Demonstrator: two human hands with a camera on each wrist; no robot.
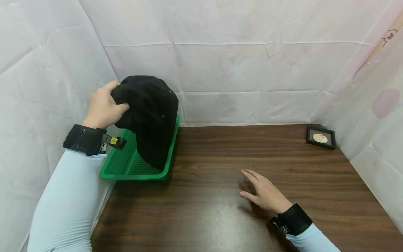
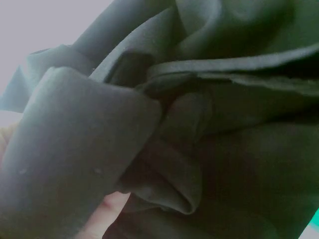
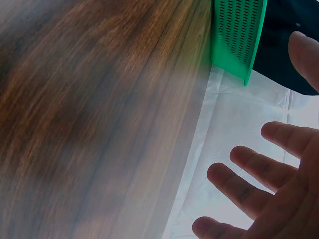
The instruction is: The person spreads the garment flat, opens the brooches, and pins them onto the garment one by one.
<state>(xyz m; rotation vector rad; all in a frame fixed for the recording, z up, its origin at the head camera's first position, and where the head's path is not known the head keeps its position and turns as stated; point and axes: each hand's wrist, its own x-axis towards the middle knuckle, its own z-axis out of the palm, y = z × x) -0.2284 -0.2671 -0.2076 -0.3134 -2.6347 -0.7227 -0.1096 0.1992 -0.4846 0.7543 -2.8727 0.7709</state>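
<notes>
A black cloth item [image 1: 152, 115] is pinched at its left edge by the thumb and fingers of the left hand [image 1: 105, 106], seemingly so its bulk can hang within the green basket [image 1: 135, 177] at left; whether the floor is touched cannot be told. The right hand [image 1: 267, 192], fingers apart and nothing held, is poised over the nearer table [image 1: 204, 213]. A small black frame [image 1: 321, 137] is set far right. Reach beyond is blocked by white sheeting [image 1: 220, 70].
</notes>
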